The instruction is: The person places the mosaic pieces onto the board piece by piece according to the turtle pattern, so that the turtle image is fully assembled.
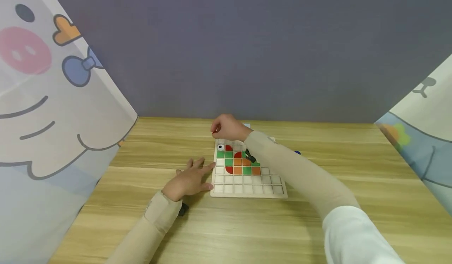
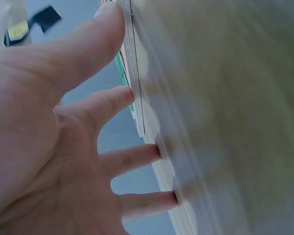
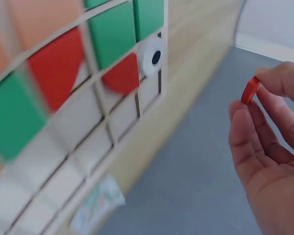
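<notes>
A white grid board [image 1: 248, 196] lies on the table, with red, green and orange tiles in part of its cells. Near its upper left corner sits a round eye piece [image 3: 152, 57], beside a red tile [image 3: 122, 77] with a curved side. Above the board's far left edge, my right hand [image 1: 229, 127] pinches a small red tile [image 3: 250, 90] between thumb and finger. My left hand [image 1: 188, 179] is spread at the board's left side, thumb and index fingertips right at its edge. In the left wrist view the other fingertips [image 2: 152, 152] rest on the table.
My right forearm [image 1: 300, 170] crosses over the board and hides its right part. A small blue piece [image 1: 297, 152] lies right of the board. A printed card [image 3: 98, 204] is beyond its far edge. A grey wall [image 1: 247, 52] stands behind the wooden table [image 1: 148, 146].
</notes>
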`<control>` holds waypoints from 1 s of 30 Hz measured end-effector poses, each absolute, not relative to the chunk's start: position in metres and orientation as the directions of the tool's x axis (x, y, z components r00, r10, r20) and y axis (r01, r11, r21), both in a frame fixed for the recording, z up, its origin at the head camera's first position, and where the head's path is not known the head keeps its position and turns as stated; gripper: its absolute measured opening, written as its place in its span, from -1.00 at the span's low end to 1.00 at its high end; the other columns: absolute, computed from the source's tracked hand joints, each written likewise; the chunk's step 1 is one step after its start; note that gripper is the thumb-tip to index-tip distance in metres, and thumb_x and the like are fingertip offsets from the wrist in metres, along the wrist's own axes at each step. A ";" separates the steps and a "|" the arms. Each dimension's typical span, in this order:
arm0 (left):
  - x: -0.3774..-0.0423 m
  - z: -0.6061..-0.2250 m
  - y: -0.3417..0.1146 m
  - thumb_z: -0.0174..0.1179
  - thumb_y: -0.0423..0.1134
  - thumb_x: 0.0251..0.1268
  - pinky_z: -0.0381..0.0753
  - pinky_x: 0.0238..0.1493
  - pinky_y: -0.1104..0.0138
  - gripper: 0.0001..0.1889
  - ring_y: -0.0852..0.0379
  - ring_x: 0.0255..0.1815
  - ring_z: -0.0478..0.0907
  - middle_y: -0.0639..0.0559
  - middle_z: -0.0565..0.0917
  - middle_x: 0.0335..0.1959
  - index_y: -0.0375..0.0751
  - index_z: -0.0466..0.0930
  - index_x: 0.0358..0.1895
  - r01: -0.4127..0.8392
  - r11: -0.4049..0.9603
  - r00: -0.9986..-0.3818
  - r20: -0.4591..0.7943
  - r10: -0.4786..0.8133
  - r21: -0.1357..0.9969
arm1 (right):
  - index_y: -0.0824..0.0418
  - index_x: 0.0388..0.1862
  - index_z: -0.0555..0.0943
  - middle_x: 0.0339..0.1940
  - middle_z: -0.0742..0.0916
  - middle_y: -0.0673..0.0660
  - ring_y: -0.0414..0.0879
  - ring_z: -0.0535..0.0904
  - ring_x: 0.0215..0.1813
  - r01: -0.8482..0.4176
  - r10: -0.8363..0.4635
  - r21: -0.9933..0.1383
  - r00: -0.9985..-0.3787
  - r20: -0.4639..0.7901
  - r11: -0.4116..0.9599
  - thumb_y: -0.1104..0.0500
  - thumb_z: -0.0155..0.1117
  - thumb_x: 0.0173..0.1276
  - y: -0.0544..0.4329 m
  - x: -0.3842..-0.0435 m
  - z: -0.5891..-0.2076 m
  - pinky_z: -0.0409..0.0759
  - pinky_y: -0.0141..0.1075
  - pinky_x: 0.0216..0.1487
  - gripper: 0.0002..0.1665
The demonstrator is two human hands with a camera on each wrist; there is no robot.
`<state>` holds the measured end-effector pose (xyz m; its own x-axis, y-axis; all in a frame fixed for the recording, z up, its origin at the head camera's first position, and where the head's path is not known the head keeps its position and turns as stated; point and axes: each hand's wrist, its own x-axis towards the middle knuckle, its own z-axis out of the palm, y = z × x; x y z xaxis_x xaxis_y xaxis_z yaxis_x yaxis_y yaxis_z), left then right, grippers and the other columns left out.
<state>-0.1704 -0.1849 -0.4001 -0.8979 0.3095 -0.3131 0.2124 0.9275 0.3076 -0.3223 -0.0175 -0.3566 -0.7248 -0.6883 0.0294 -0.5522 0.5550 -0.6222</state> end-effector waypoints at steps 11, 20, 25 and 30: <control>-0.176 -0.397 -0.197 0.20 0.08 0.24 -0.02 0.00 -0.51 -0.23 -0.50 0.39 -0.16 -0.21 -0.06 0.50 0.14 0.07 0.49 0.228 0.919 -0.891 -0.312 0.330 0.322 | 0.19 -0.32 0.68 -0.33 0.64 -0.05 -0.17 0.55 -0.31 -0.574 -0.675 -0.601 -0.734 0.076 0.557 0.28 0.33 0.22 0.087 -0.287 -0.364 0.56 -0.29 -0.27 -0.94; -0.176 -0.396 -0.203 0.18 0.08 0.26 -0.02 -0.02 -0.52 -0.23 -0.53 0.37 -0.16 -0.25 -0.06 0.49 0.11 0.06 0.50 0.244 0.912 -0.889 -0.300 0.345 0.329 | 0.24 -0.35 0.69 -0.38 0.63 -0.06 -0.16 0.53 -0.35 -0.521 -0.619 -0.577 -0.784 0.032 0.629 0.27 0.37 0.21 0.120 -0.278 -0.384 0.55 -0.26 -0.31 -0.95; -0.172 -0.397 -0.206 0.19 0.08 0.26 0.00 -0.04 -0.52 -0.23 -0.53 0.37 -0.14 -0.26 -0.05 0.49 0.10 0.07 0.49 0.237 0.916 -0.891 -0.303 0.337 0.323 | 0.19 -0.36 0.68 -0.38 0.63 -0.05 -0.20 0.52 -0.37 -0.528 -0.622 -0.563 -0.782 0.031 0.636 0.30 0.38 0.20 0.118 -0.274 -0.398 0.54 -0.30 -0.34 -0.96; -0.170 -0.399 -0.207 0.19 0.08 0.25 0.01 -0.03 -0.52 -0.23 -0.53 0.37 -0.14 -0.26 -0.05 0.48 0.11 0.07 0.49 0.232 0.918 -0.892 -0.306 0.332 0.323 | 0.18 -0.36 0.71 -0.38 0.62 -0.05 -0.20 0.52 -0.36 -0.556 -0.626 -0.543 -0.777 0.069 0.629 0.30 0.37 0.21 0.112 -0.276 -0.407 0.53 -0.31 -0.32 -0.95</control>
<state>-0.1697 -0.2069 -0.3991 -0.8923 0.3325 -0.3055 0.2315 0.9178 0.3226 -0.2759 0.1119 -0.4066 -0.7766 -0.6261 0.0693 -0.5559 0.6295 -0.5429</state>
